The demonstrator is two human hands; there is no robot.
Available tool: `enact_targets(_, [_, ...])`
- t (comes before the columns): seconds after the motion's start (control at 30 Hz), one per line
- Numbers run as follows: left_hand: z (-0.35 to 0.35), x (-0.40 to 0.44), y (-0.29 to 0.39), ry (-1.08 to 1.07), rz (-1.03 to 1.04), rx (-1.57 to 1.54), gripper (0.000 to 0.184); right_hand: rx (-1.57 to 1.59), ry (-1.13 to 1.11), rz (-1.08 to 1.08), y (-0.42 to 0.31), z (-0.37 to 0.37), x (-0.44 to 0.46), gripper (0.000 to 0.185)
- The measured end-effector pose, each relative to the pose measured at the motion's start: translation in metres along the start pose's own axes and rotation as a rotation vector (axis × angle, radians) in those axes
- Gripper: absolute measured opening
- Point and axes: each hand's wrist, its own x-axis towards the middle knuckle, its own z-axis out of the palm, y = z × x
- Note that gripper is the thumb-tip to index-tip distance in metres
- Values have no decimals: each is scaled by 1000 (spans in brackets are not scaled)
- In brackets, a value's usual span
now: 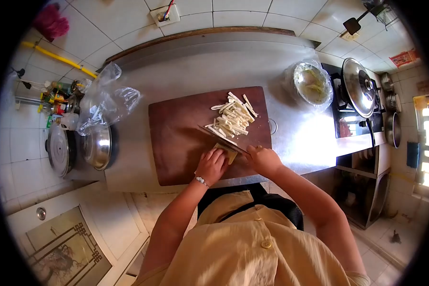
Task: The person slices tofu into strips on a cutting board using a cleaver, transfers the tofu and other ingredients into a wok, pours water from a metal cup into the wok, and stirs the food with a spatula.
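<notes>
On the brown cutting board lies a heap of pale cut strips, toward the board's right half. My right hand is closed round the handle of a knife, whose blade slants up and left, just below the heap. Under the near side of the blade is a pale yellowish block. My left hand presses on that block from the left, fingers together, close to the blade. A beaded bracelet is on the left wrist.
A crumpled clear plastic bag and a metal basin are on the left. At right stand a plastic-covered bowl and a stove with a lidded pan. Tiled walls edge the metal counter.
</notes>
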Motion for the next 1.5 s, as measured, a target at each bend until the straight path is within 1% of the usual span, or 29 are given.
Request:
enact_targets(0.07, [3,-1,-1,15,-19,-12,20,-32,2,14,-6,-4,-5,25])
enact_targets(0.13, [7,-3,-3,32,-6,-6,20,-51,-39,-20,-14,-11,-19,21])
enact_targets(0.17, [9,-5,-4,46,5,1,20,-58,-108,-18,-19,-15,-24,18])
enact_targets(0.2, [8,-4,-4,46,6,-2,20,-59,-109,-15,-19,-16,-27,18])
enact_targets(0.27, [4,-5,-4,-134,-52,-56,26,-41,-118,6,-21,-17,-32,16])
enact_targets(0.3, [1,-3,-4,-133,-52,-55,26,-42,-117,5,-25,-21,-33,16])
enact_targets(0.37, [-2,3,-3,-84,-27,-83,27,-86,-200,54,-32,-29,-34,13])
enact_targets(0.47, [-4,5,-4,-22,0,-97,29,-91,-220,58,-34,-27,-26,11])
enact_targets(0.57, [-1,4,-7,-10,24,-66,29,-96,-288,89,-39,-25,-12,11])
enact_targets(0.6, [-3,4,-6,-19,19,-75,29,-93,-300,95,-41,-26,-7,11])
enact_targets(0.67, [-9,5,-7,-160,-1,-64,27,-96,-368,92,-46,-28,4,16])
enact_targets(0.7, [-7,5,-9,-163,-3,-67,27,-96,-372,94,-45,-25,8,16])
enact_targets(0.77, [0,1,-13,-112,73,-18,24,-88,-334,70,-41,-11,14,16])
enact_targets(0.8, [1,2,-13,-113,71,-18,24,-88,-336,68,-38,-7,18,16])
enact_targets(0.87, [1,-4,-10,-148,-6,-81,25,-133,-291,20,-33,3,18,16])
enact_targets(1.0, [8,-10,-10,-166,-5,-63,22,-149,-292,12,-25,12,15,16])
enact_targets(1.07, [10,-10,-11,-166,-11,-27,19,-123,-174,-24,-21,20,15,17])
enact_targets(1.1, [12,-9,-11,-105,17,-9,17,-120,-170,-21,-22,24,17,17])
enact_targets(1.17, [5,-2,-6,-105,-7,-29,17,-139,-105,-48,-24,30,23,17])
enact_targets(1.2, [0,-1,-2,-110,-33,-52,17,-134,-96,-48,-23,28,19,17])
enact_targets(1.23, [-3,3,0,-20,19,-31,15,-107,-90,-28,-22,22,20,18])
enact_targets(1.3, [-2,4,-3,-13,21,25,14,-51,-83,-18,-16,21,19,24])
enact_targets(1.33, [0,1,-2,-20,28,50,13,-48,-82,-23,-11,23,11,24])
enact_targets(1.43, [2,1,2,-32,-13,25,14,-47,-41,59,7,25,-14,28])
enact_targets(1.5, [2,2,2,12,-1,4,14,-63,-58,48,13,18,-14,28])
